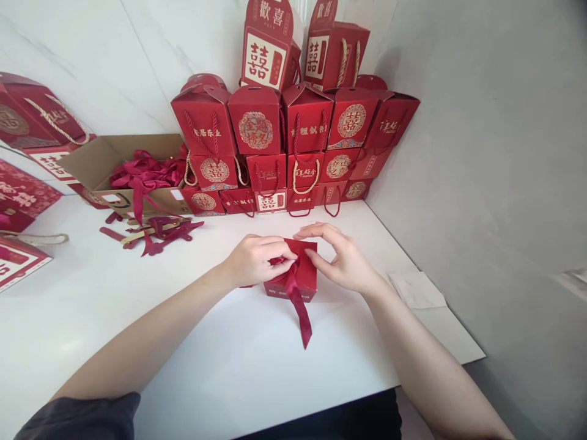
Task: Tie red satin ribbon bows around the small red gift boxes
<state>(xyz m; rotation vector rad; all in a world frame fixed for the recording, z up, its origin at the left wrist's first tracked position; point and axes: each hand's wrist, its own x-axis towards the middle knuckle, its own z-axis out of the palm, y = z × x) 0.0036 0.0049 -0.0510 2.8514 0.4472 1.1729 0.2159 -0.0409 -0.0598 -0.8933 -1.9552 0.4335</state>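
A small red gift box (303, 282) stands on the white table (229, 366) in front of me. A dark red ribbon (298, 305) lies over its top and hangs down its front onto the table. My left hand (257, 260) is closed, pinching the ribbon at the box's top left. My right hand (343, 260) rests against the box's right side, thumb and forefinger bent toward the ribbon knot, the other fingers stretched out above the lid.
Several red gift boxes (293, 140) with rope handles are stacked against the back wall. A brown carton (98, 165) full of red ribbons sits at the left, loose ribbon pieces (156, 232) before it. More red boxes (22, 195) lie far left. White paper (415, 287) lies right.
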